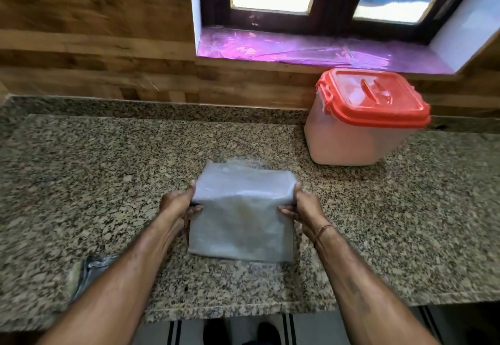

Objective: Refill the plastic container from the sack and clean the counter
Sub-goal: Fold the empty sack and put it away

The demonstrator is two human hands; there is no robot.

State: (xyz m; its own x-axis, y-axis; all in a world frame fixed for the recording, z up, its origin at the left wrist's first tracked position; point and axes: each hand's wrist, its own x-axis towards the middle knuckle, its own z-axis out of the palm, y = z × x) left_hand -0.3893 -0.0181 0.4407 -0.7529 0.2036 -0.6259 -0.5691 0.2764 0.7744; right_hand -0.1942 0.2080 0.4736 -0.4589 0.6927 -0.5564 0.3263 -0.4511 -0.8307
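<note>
The left hand (177, 204) and the right hand (303, 206) both grip the sack (240, 217), one at each side edge. The sack is whitish, half transparent and folded flat into a rectangle. On each hand the thumb lies on the top of the fold and the other fingers (284, 211) are curled under it, so the material is pinched between them. The fold line runs straight from one thumb to the other. Below the fingers, toward the person, the rest of the sack hangs or lies down to the counter (108, 169); I cannot tell if its lower edge rests fully on the stone. Beyond the fingertips of the right hand, further back and to the right, the plastic container (351, 139) stands on the counter, well apart from the sack. Its red lid (376, 98) is on it, and the body looks pale pink. Behind the container is the window sill (297, 47), covered with a purple film. Near the left forearm, behind the fingers of the left hand and close to the front edge of the counter, a crumpled grey cloth (92, 269) lies. The right wrist carries a thin orange thread (323, 229).
</note>
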